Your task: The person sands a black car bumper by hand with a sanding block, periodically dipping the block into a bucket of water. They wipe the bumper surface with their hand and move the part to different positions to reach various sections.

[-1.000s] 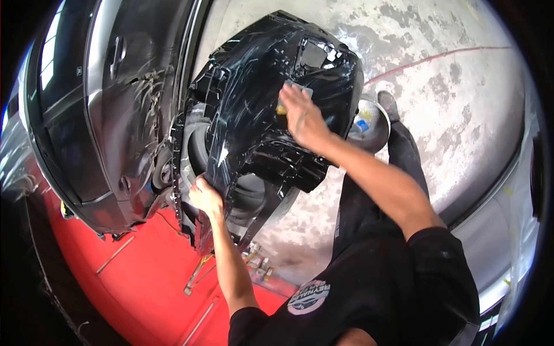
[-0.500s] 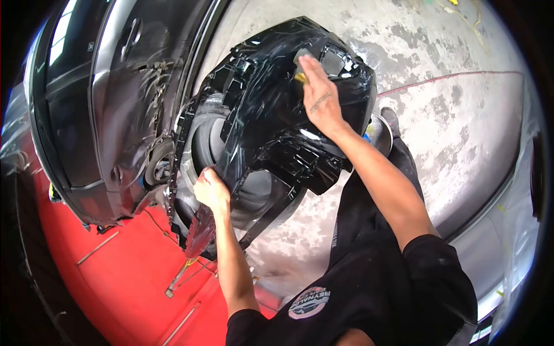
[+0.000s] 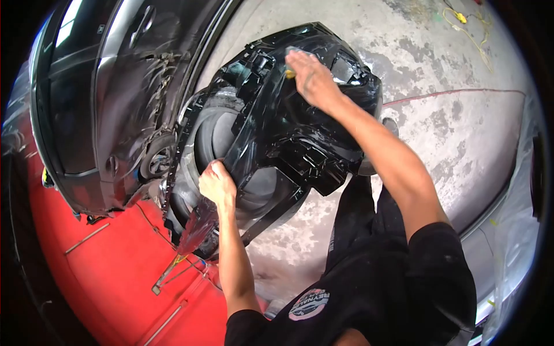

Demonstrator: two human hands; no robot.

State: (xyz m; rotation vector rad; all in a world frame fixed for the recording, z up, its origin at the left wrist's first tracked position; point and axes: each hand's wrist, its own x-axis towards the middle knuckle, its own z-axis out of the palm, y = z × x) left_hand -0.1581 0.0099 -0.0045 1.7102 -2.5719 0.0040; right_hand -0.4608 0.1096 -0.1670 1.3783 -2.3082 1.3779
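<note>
A glossy black car bumper cover [image 3: 294, 109] lies across round, grey, tyre-like shapes [image 3: 216, 135], its surface streaked with whitish marks. My left hand [image 3: 217, 183] is closed around the bumper's narrow edge on the near left side. Over the far part of the bumper, my right hand [image 3: 313, 79] presses a small pad with grey and yellow parts [image 3: 289, 74] against the surface. Most of that pad is hidden under my fingers, so its exact kind does not show.
At left stands a dark car body side [image 3: 75, 115] with a scraped, torn panel. Red flooring [image 3: 109, 265] covers the lower left. Concrete floor [image 3: 438, 132] lies to the right, crossed by a thin red line [image 3: 450, 93]. A yellow cord [image 3: 461, 18] is at the upper right.
My right hand has slid the pad a little to the left along the bumper. My left hand keeps its hold on the edge. The view has shifted slightly.
</note>
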